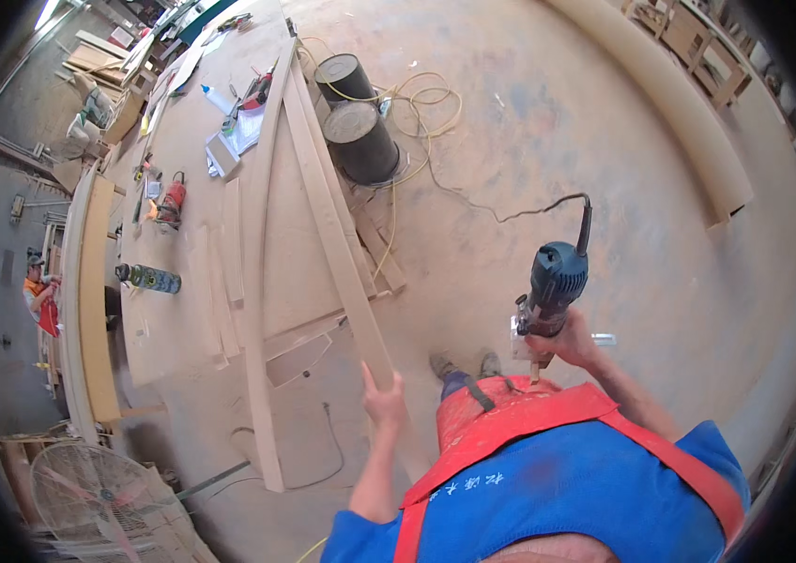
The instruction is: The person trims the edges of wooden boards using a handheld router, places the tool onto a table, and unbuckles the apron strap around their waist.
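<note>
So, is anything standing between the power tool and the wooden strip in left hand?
Nothing visible does. Between the power tool in the right hand and the wooden strip in the left hand there is an open gap, with floor and shoes below; the red apron borders it on the body side.

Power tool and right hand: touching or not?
Touching. The head view shows the right hand gripping the lower body of the dark blue corded power tool, with no gap between them.
</note>
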`<state>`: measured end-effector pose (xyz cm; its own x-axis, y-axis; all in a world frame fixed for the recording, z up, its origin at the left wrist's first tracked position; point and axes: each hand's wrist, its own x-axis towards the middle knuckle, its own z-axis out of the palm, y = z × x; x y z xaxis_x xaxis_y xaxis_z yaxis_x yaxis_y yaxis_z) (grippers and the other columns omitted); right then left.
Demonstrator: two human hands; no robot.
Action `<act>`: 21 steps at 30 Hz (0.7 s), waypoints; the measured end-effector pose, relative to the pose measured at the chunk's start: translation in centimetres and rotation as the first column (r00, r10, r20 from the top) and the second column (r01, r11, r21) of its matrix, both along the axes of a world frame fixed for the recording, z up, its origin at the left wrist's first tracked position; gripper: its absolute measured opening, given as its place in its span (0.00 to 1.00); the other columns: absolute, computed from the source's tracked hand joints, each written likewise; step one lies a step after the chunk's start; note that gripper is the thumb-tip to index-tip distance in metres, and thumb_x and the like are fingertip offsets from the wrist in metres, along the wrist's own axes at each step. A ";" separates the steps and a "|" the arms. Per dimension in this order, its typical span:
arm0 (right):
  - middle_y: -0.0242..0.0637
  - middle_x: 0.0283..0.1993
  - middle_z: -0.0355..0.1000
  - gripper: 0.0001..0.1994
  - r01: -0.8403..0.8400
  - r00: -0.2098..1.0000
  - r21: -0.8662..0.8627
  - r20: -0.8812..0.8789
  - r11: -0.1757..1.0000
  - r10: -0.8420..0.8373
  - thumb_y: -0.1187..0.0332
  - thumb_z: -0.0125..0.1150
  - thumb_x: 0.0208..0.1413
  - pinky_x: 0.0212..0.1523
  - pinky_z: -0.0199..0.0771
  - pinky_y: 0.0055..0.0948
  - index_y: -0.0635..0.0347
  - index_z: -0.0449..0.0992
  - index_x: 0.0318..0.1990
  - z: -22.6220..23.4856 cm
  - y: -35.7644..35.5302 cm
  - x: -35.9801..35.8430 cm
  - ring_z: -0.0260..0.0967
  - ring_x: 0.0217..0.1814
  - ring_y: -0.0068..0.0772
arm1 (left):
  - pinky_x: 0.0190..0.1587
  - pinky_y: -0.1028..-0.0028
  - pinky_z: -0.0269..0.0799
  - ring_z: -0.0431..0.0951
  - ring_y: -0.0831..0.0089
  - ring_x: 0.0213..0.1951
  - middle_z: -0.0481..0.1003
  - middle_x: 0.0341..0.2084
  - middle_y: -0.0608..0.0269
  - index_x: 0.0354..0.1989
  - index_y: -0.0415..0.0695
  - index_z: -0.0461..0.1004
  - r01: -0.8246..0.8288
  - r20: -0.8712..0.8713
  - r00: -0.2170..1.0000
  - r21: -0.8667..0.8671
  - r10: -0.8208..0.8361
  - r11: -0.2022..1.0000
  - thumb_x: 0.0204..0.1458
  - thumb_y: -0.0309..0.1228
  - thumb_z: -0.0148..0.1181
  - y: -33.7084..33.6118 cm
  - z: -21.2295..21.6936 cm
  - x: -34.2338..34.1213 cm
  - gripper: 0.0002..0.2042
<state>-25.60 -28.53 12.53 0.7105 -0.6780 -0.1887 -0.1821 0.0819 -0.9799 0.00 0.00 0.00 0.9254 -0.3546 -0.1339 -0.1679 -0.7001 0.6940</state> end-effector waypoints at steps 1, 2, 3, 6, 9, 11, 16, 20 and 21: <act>0.34 0.51 0.81 0.28 -0.013 0.998 -0.006 -0.054 1.000 0.013 0.73 0.77 0.48 0.58 0.78 0.32 0.61 0.76 0.59 0.5 1.3 -0.4 0.77 0.53 0.24 | 0.55 0.55 0.78 0.84 0.51 0.49 0.80 0.49 0.36 0.76 0.45 0.60 -0.005 0.044 0.999 0.005 0.005 1.000 0.50 0.40 0.70 4.3 -0.4 -2.5 0.43; 0.34 0.51 0.81 0.27 -0.032 0.994 -0.017 -0.102 0.999 0.030 0.73 0.76 0.48 0.57 0.78 0.32 0.62 0.77 0.58 0.8 2.2 -0.6 0.77 0.52 0.24 | 0.53 0.55 0.78 0.84 0.48 0.49 0.81 0.48 0.37 0.74 0.41 0.61 -0.012 0.017 1.000 0.013 0.012 1.000 0.51 0.40 0.70 8.1 0.2 -5.2 0.42; 0.34 0.51 0.81 0.27 -0.047 0.996 -0.079 -0.076 0.996 0.041 0.73 0.76 0.48 0.57 0.78 0.32 0.62 0.77 0.58 -0.3 -4.5 1.2 0.77 0.52 0.24 | 0.52 0.55 0.79 0.84 0.46 0.49 0.82 0.47 0.38 0.73 0.37 0.62 -0.033 0.009 0.999 -0.059 0.034 0.998 0.51 0.40 0.70 2.9 -2.3 -6.0 0.41; 0.32 0.49 0.81 0.24 0.002 0.999 -0.020 -0.046 1.000 -0.003 0.75 0.75 0.48 0.56 0.78 0.31 0.63 0.78 0.55 -1.4 -2.8 1.1 0.77 0.51 0.22 | 0.51 0.56 0.79 0.84 0.47 0.49 0.81 0.48 0.38 0.73 0.37 0.61 0.049 0.067 0.997 -0.077 -0.044 0.996 0.51 0.41 0.71 8.2 0.3 -10.0 0.42; 0.32 0.46 0.81 0.22 -0.026 1.000 0.064 0.009 0.998 0.026 0.75 0.74 0.49 0.55 0.79 0.31 0.63 0.78 0.54 0.2 -2.0 2.4 0.76 0.50 0.22 | 0.51 0.56 0.79 0.84 0.47 0.49 0.81 0.48 0.37 0.73 0.36 0.62 -0.017 0.036 0.999 -0.063 0.020 0.998 0.51 0.41 0.72 11.0 -1.0 -11.7 0.42; 0.32 0.45 0.81 0.22 -0.045 0.999 0.044 0.008 0.998 0.045 0.75 0.73 0.49 0.54 0.79 0.30 0.64 0.78 0.53 -0.1 -2.0 2.6 0.77 0.48 0.22 | 0.51 0.57 0.79 0.84 0.48 0.49 0.81 0.48 0.37 0.73 0.36 0.62 -0.046 0.001 0.999 -0.063 0.046 0.997 0.51 0.41 0.72 12.1 -2.4 -13.0 0.42; 0.32 0.45 0.81 0.21 -0.135 0.988 -0.055 -0.086 0.989 0.130 0.76 0.73 0.48 0.52 0.78 0.30 0.63 0.78 0.52 0.9 -2.5 3.7 0.76 0.47 0.22 | 0.51 0.57 0.79 0.84 0.49 0.50 0.81 0.49 0.37 0.73 0.36 0.62 -0.157 -0.128 0.981 -0.107 0.143 0.982 0.50 0.41 0.73 10.5 -8.0 -16.9 0.43; 0.31 0.44 0.80 0.21 -0.141 0.986 -0.080 -0.098 0.987 0.132 0.75 0.74 0.48 0.51 0.79 0.30 0.63 0.78 0.52 1.0 -2.9 3.2 0.76 0.46 0.22 | 0.51 0.58 0.79 0.84 0.50 0.50 0.81 0.49 0.37 0.73 0.35 0.62 -0.225 -0.225 0.955 -0.128 0.192 0.966 0.50 0.41 0.73 7.6 -7.4 -17.7 0.43; 0.31 0.44 0.80 0.21 -0.138 0.986 -0.083 -0.103 0.987 0.129 0.75 0.74 0.48 0.51 0.79 0.30 0.63 0.78 0.52 1.1 -3.0 3.1 0.76 0.46 0.22 | 0.51 0.58 0.79 0.84 0.50 0.50 0.81 0.49 0.37 0.73 0.35 0.62 -0.222 -0.230 0.955 -0.131 0.189 0.966 0.50 0.41 0.73 7.2 -6.7 -17.4 0.43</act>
<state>-22.54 -31.52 13.61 0.7773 -0.5952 -0.2037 -0.2796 -0.0367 -0.9594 -17.36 7.16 -6.72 0.9360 -0.1915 -0.2954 0.1323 -0.5861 0.7993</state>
